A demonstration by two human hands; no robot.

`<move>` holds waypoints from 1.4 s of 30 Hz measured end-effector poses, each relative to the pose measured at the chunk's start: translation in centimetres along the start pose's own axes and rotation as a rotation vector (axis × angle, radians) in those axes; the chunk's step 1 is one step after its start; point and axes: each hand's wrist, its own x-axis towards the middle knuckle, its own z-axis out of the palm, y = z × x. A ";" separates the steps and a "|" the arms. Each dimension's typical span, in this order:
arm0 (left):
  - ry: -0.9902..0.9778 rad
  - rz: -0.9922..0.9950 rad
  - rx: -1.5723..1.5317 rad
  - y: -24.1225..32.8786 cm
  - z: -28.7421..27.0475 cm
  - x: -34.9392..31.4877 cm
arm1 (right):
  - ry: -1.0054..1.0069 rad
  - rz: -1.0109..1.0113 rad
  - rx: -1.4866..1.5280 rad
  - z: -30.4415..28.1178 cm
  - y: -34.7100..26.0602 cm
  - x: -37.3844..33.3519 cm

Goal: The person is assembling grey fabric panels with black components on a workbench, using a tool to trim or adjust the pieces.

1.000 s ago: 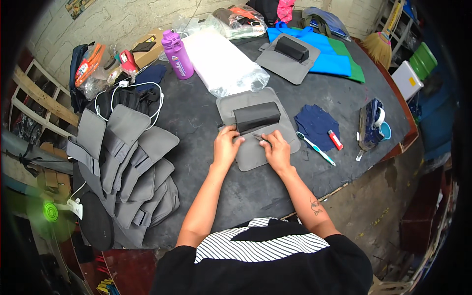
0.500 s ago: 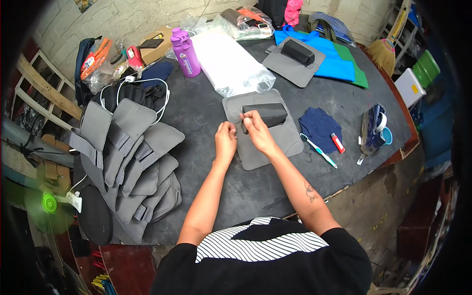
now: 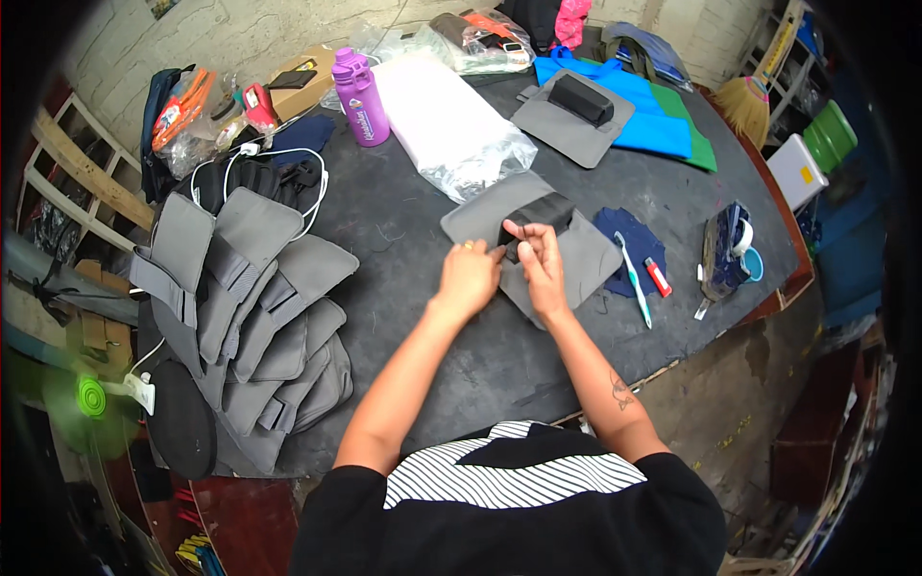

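A grey fabric panel (image 3: 583, 261) with rounded corners lies turned at an angle on the dark table, a black box-shaped pouch (image 3: 549, 210) raised on its upper face. My left hand (image 3: 469, 278) is closed at the panel's left edge, fingertips at the near end of the pouch. Thumb and forefinger of my right hand (image 3: 541, 271) bend round that same end of the pouch, over the panel. Between the two hands shows a bit of dark material; its exact shape is hidden by the fingers.
A heap of grey panels with straps (image 3: 279, 326) lies left. Behind stand a purple bottle (image 3: 361, 104) and a clear-wrapped white stack (image 3: 442, 115). Another pouch panel (image 3: 565, 134) lies far right, near blue bags (image 3: 663, 134). A toothbrush (image 3: 633, 278) and red tube (image 3: 659, 276) rest on navy cloth (image 3: 615, 226).
The panel with its pouch has turned and shifted right, and both hands moved right with it. The toothbrush has swung to a steeper angle on the navy cloth.
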 end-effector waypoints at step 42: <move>-0.125 -0.257 -0.548 0.8 3.3 -1.0 | 0.131 -0.008 -0.981 -3.5 -0.7 -5.6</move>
